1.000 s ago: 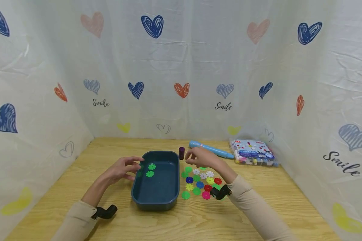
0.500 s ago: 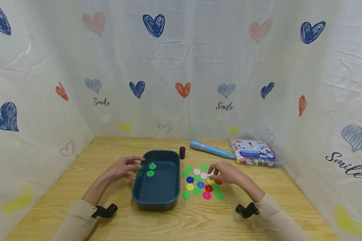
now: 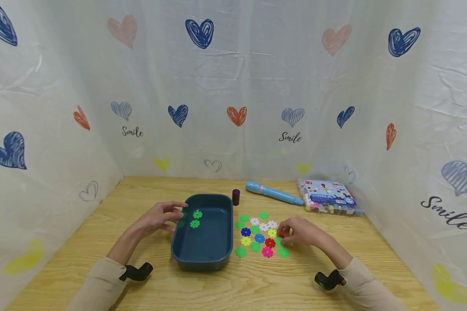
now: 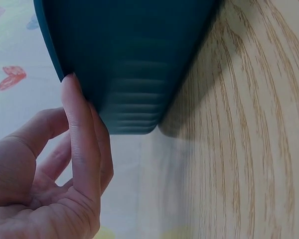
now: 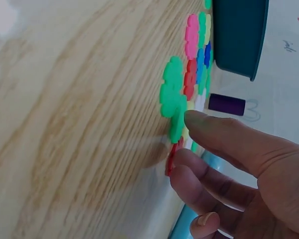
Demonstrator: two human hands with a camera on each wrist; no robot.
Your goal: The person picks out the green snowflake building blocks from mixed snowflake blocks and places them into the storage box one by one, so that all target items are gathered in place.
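A dark teal tub (image 3: 202, 242) stands on the wooden table with two green snowflake discs (image 3: 195, 223) inside it. Fingertips of the left hand (image 3: 157, 219) touch its left rim; from the left wrist view, the fingers (image 4: 82, 134) lie against the outer wall without curling round it. To the tub's right, flat snowflake discs in several colours are spread out. At their right side is the right hand (image 3: 301, 231), thumb and fingers apart. Its thumb meets a green disc (image 5: 178, 119), while the other fingertips are by a red disc (image 5: 173, 157), partly hidden.
Behind the discs lie a light blue pen-shaped tube (image 3: 274, 193) and a clear case of small coloured parts (image 3: 328, 198). A short purple cylinder (image 3: 236, 197) stands beside the tub's far right corner. Heart-printed curtains (image 3: 233, 86) enclose the table.
From beside the purple cylinder, the right hand has moved right and toward the body, past the white discs to the red and green ones. The left hand has stayed at the tub's rim.
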